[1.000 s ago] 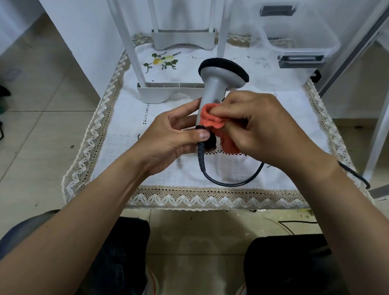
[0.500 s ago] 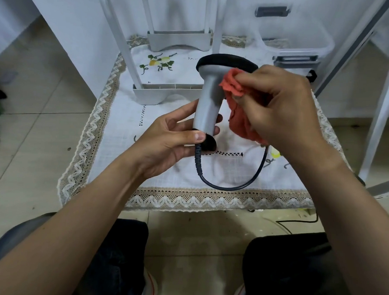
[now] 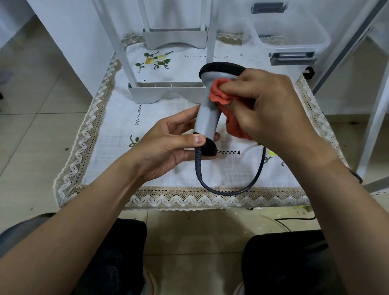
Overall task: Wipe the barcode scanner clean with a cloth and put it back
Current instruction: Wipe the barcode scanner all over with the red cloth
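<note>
Grey plastic barcode scanner (image 3: 207, 113) sits upright at centre frame, held above the tabletop (image 3: 114, 131), black head up, cable end down. I read the upright pose as deliberate: it exposes the neck and handle to the cloth.

Left hand (image 3: 167, 148) is closed loosely round the handle base, thumb across the black end cap, fingers behind. Gripping that low leaves the upper shaft free for wiping.

Right hand (image 3: 270, 106) pinches the bunched orange cloth (image 3: 222, 95) against the scanner just under the head; the rest of the cloth hangs down behind the fingers.

Dark cable (image 3: 231, 190) loops from the base toward lower centre and runs up behind the right wrist, slack, so no pull on the scanner.

White rack foot (image 3: 167, 91) stands just beyond, upper centre. Wiping in progress, my judgement; return step not yet done.
</note>
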Action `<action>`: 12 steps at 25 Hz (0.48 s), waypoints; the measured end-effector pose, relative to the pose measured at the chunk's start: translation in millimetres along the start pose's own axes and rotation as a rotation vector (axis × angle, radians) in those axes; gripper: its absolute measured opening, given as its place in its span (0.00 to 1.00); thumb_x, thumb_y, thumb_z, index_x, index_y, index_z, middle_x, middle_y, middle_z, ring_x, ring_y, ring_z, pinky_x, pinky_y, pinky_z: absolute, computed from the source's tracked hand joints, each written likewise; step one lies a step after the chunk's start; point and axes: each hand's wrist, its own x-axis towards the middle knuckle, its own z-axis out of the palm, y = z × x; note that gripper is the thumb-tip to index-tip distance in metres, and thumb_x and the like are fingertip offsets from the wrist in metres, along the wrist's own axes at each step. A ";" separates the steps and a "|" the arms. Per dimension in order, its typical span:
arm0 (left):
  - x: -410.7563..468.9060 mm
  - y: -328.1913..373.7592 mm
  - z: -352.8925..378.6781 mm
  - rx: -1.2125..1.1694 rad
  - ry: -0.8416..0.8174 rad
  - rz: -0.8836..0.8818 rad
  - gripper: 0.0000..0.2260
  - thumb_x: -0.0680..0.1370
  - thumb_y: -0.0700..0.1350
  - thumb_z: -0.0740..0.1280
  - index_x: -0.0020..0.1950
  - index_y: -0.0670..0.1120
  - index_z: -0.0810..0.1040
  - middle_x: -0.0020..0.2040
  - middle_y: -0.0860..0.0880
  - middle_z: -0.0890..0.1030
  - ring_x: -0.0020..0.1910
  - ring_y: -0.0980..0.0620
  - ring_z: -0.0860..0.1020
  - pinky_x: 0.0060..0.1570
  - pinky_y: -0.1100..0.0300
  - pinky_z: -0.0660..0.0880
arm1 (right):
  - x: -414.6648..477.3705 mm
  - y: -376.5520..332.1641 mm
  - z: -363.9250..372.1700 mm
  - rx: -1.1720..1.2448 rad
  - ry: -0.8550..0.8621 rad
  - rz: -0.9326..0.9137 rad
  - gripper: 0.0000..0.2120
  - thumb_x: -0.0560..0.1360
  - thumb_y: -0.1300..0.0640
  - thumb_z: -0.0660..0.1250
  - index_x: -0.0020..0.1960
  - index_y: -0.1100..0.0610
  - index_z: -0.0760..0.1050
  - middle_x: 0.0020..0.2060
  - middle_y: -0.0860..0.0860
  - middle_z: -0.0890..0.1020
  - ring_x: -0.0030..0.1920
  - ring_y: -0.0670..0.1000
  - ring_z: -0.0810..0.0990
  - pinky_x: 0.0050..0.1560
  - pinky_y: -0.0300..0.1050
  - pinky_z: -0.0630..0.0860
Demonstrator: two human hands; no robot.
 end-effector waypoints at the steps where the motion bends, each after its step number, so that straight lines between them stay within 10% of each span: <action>1: 0.1 0.0 0.1 -0.001 0.002 0.001 0.27 0.74 0.29 0.67 0.72 0.45 0.76 0.61 0.42 0.81 0.58 0.41 0.84 0.53 0.42 0.82 | -0.3 0.9 -0.4 0.012 0.013 0.011 0.09 0.77 0.57 0.69 0.53 0.54 0.87 0.41 0.55 0.83 0.42 0.56 0.82 0.42 0.53 0.77; 12: 1.7 0.6 -2.3 0.009 -0.021 0.026 0.27 0.74 0.28 0.66 0.71 0.47 0.77 0.61 0.44 0.82 0.59 0.41 0.84 0.53 0.43 0.82 | 0.3 -0.1 0.0 0.014 0.099 0.033 0.09 0.77 0.60 0.68 0.53 0.55 0.86 0.40 0.55 0.82 0.41 0.56 0.80 0.41 0.52 0.75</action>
